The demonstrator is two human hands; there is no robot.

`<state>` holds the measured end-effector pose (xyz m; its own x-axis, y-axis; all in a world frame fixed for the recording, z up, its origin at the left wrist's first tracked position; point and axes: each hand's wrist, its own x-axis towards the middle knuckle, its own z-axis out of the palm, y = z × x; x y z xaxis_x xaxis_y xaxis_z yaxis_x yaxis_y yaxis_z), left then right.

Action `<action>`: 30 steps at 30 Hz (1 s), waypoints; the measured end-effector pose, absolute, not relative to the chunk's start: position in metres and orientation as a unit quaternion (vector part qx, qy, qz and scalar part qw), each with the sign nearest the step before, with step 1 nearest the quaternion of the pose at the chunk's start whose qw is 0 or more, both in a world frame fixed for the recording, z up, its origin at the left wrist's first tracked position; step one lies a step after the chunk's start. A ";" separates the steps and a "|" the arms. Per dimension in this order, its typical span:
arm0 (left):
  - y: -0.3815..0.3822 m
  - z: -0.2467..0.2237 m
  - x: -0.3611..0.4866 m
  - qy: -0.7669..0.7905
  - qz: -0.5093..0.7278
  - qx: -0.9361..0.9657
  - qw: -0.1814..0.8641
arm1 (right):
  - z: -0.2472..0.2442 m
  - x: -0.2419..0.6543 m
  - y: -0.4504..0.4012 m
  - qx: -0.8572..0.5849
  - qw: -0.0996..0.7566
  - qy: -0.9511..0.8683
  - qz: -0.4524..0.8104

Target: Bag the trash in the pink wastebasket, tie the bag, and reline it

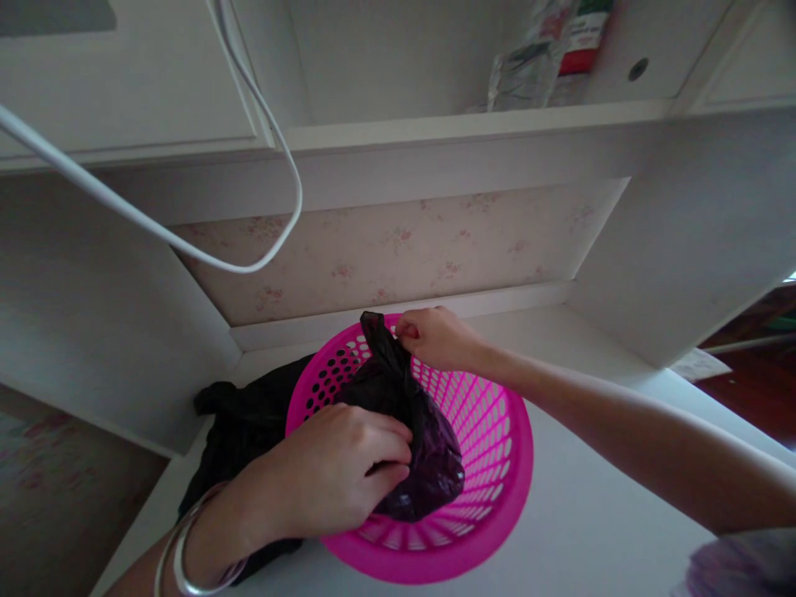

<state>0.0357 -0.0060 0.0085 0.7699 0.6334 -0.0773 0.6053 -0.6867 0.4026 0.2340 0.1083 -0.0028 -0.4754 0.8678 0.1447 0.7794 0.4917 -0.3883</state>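
Observation:
A bright pink plastic basket (519,448) with slotted sides stands on a white surface. Inside it lies a crumpled black plastic bag (429,464), its twisted top reaching up to the far rim. My right hand (439,338) pinches the upper part of this bag at the far rim. Over the near left side of the basket, my left hand (345,468) closes its fingers on the bag's near edge; silver bangles circle that wrist. Another black bag (240,431) lies on the surface to the left of the basket, partly behind my left forearm.
A white cable (205,259) hangs in a loop at the upper left. Above the white surface (578,497), an open cabinet shelf (398,133) holds a clear plastic package (522,79) and a red and green item (584,37). White panels stand on both sides.

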 end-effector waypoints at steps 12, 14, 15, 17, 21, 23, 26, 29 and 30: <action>-0.014 0.024 0.028 0.369 0.116 0.872 0.301 | 0.006 0.237 0.123 -0.481 0.212 -0.765 0.372; -0.011 0.019 0.030 0.423 0.130 0.849 0.290 | 0.013 0.242 0.108 -0.437 0.156 -0.772 0.435; -0.009 0.016 0.032 0.449 0.130 0.838 0.280 | 0.015 0.244 0.102 -0.415 0.119 -0.783 0.449; -0.006 0.011 0.038 0.494 0.117 0.826 0.247 | 0.017 0.245 0.092 -0.382 0.049 -0.812 0.438; -0.002 0.005 0.045 0.529 0.066 0.827 0.177 | 0.009 0.242 0.096 -0.373 0.067 -0.833 0.402; -0.002 0.005 0.045 0.512 0.059 0.837 0.186 | 0.003 0.240 0.104 -0.377 0.153 -0.798 0.445; -0.002 0.006 0.046 0.479 0.048 0.851 0.212 | -0.004 0.237 0.112 -0.360 0.243 -0.743 0.510; 0.000 0.005 0.051 0.494 0.015 0.851 0.178 | -0.007 0.232 0.117 -0.357 0.270 -0.736 0.507; 0.001 0.005 0.054 0.494 0.012 0.855 0.158 | -0.008 0.230 0.119 -0.364 0.286 -0.733 0.499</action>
<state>0.0537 0.0008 0.0049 0.5117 0.8483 -0.1358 0.8406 -0.4618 0.2829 0.2304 0.1193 -0.0080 -0.5716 0.8186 0.0566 0.2482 0.2382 -0.9390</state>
